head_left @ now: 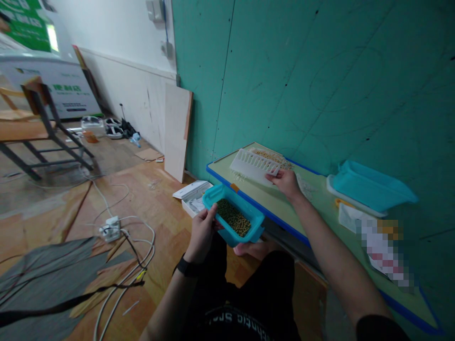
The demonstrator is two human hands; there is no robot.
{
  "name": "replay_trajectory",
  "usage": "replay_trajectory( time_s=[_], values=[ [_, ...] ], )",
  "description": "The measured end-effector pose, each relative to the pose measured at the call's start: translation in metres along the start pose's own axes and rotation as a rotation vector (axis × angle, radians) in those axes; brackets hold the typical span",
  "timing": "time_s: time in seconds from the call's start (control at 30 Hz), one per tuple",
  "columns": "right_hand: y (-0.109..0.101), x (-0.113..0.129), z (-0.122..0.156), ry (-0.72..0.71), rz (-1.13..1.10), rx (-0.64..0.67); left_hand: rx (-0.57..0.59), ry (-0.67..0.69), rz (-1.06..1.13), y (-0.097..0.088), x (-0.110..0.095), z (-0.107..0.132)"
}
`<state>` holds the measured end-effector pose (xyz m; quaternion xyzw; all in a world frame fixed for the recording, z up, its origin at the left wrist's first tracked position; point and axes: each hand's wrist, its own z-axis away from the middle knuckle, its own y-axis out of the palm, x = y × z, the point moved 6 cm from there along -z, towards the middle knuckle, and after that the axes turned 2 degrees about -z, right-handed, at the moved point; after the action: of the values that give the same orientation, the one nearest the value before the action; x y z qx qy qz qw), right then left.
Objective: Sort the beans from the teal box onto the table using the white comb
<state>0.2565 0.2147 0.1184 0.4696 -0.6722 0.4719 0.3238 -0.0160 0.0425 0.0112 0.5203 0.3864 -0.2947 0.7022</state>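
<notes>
My left hand (204,226) grips the near side of a small turquoise plastic tub (256,230), held off the table's front edge. Green beans (224,208) and tan beans (241,225) lie inside it. Over the table my right hand (286,182) pinches the corner of a white slotted plastic piece (250,166), tilted with its row of slots upward. Behind that piece, a pile of tan beans or grains (270,155) is spread on the tabletop, partly hidden. Pale grains (304,187) are scattered to the right of my right hand.
The low table (323,218) has a blue edge and stands against the green wall (302,71). A larger turquoise tub (377,187) sits at its right. An open white box (194,196) lies on the floor. Cables and a power strip (111,228) are at left, near a chair (39,128).
</notes>
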Motion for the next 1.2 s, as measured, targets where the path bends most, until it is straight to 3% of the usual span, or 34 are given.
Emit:
replay_trajectory(
  time_s=[1.2],
  values=[
    [0.016,0.03,0.022,0.017,-0.034,0.192,-0.009,0.013,-0.005,0.0,-0.001,-0.001]
  ],
)
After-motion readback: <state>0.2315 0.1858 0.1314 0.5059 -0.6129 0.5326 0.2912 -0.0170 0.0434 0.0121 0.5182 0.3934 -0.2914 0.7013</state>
